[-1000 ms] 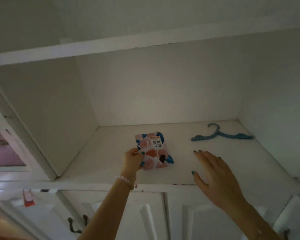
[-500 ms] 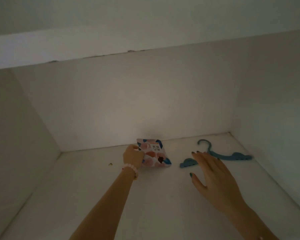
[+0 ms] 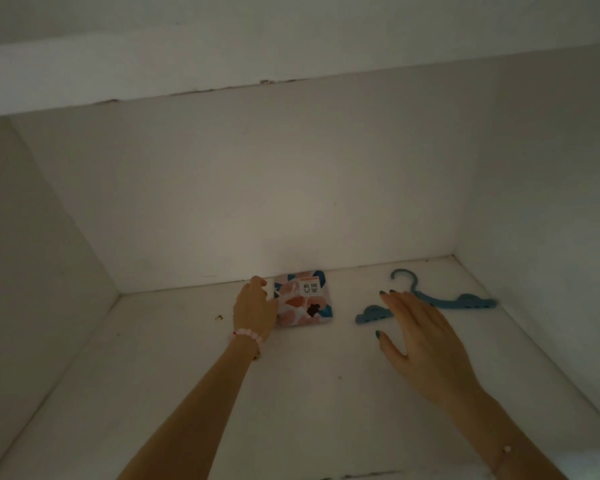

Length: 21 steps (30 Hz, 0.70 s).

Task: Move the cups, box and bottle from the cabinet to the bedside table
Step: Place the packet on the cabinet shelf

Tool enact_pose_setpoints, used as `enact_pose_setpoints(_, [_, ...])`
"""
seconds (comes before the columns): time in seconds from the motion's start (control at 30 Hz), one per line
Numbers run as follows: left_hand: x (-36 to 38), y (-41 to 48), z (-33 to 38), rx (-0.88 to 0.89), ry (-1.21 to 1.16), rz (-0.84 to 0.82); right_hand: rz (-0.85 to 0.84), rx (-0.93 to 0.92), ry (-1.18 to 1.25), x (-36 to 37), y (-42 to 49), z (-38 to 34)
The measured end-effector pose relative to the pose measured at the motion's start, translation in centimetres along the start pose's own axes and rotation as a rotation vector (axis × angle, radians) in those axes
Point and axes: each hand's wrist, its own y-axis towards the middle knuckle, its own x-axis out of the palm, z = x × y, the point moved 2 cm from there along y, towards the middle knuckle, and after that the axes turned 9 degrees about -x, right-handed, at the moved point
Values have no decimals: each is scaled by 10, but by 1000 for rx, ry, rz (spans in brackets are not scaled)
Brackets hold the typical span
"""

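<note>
Head view shows the left hand point(image 3: 255, 308) gripping the left edge of the patterned box point(image 3: 305, 301), which lies on the cabinet shelf point(image 3: 187, 375) near its back wall, while the right hand point(image 3: 420, 334), fingers straight and holding nothing, hangs over a blue hanger point(image 3: 465, 301)

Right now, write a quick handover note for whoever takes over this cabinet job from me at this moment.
Left hand: grips the patterned box by its left edge, at the back of the cabinet shelf.
Right hand: open, holds nothing, by the blue hanger.
Done: nothing provable; cups and bottle are out of view.
Left: lift the box out and carry it to the bedside table, then check on cups and bottle.
</note>
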Motion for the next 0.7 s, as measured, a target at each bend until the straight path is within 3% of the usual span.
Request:
enact_pose_setpoints(0.27, [-35, -73, 22, 615, 379, 372, 67, -35, -15, -24, -11, -17])
enact_pose_setpoints(0.4, [-50, -112, 24, 701, 403, 440, 85, -47, -8, -39, -27, -26])
enact_pose_setpoints(0.7, [-79, -209, 14, 727, 353, 348, 96, -37, -28, -80, -87, -51])
